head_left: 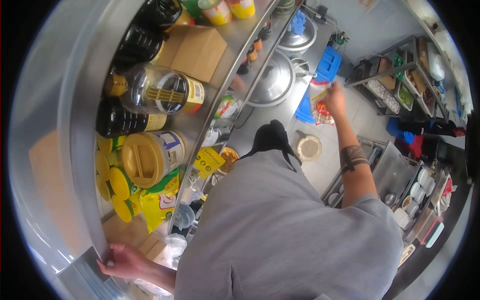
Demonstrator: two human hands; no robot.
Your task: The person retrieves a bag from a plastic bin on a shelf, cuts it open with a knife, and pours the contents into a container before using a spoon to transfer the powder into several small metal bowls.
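My right hand (335, 98) is closed around the top of a clear plastic packet (321, 107) with red and white printing. The packet hangs down over the tiled floor, near a blue plastic lid (328, 63). What the packet holds is too blurred to make out. At lower left, my left hand (125, 262) has its fingers apart and holds nothing. Its fingertips are at the metal edge of the shelf unit (102, 245), seemingly touching it.
Shelves on the left hold dark sauce bottles (132, 47), a large tub (150, 156), yellow-lidded jars (120, 182) and a cardboard box (192, 52). Large lidded pots (274, 77) stand beyond. A round stool (309, 148) is on the floor. A rack (400, 80) stands at right.
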